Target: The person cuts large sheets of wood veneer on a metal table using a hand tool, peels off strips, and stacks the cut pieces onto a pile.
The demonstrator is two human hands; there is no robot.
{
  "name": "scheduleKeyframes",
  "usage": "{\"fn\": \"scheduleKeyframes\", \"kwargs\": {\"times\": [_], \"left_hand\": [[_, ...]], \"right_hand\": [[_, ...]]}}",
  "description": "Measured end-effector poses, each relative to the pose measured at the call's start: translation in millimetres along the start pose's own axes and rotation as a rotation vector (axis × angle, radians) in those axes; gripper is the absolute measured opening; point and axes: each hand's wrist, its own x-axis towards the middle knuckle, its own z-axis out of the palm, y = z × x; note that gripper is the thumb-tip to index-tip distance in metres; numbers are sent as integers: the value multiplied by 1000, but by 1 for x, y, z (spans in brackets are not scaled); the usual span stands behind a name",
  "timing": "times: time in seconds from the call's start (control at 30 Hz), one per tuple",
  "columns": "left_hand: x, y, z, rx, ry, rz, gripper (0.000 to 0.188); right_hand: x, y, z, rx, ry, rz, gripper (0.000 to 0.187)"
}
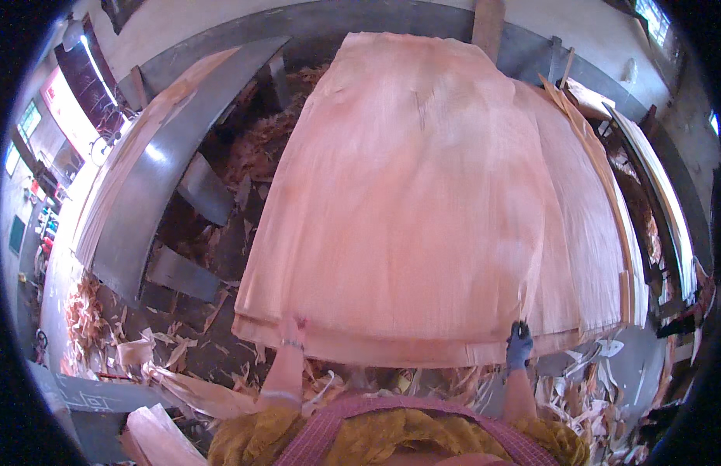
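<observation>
A tall stack of wide, thin pinkish wood veneer sheets [407, 194] fills the middle in front of me. The top veneer sheet looks rippled and slightly blurred, with creases running toward its near right corner. My left hand [295, 330], bare with a band at the wrist, is closed at the near left edge of this sheet; its fingers are blurred. At the near right edge, my right hand [520, 347] wears a blue-grey glove with dark fingertips and grips the sheet where a crease rises. Below both hands, the edges of lower sheets [407, 353] show.
On the left stands a long grey metal surface [147, 182] with veneer along its far side. Torn veneer scraps [182, 349] litter the floor around the stack. Upright boards [593, 147] line the stack's right side. A low grey wall [314, 35] curves behind.
</observation>
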Motion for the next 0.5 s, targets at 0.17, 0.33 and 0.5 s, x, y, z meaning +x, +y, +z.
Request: {"fn": "scheduleKeyframes", "kwargs": {"times": [0.17, 0.33, 0.5], "left_hand": [[-61, -43, 67, -149, 160, -31, 18], [28, 21, 80, -14, 215, 163, 30], [30, 78, 105, 56, 82, 191, 19]], "right_hand": [[36, 40, -64, -436, 188, -438, 35], [78, -31, 59, -318, -169, -177, 39], [65, -13, 57, -324, -30, -215, 29]]}}
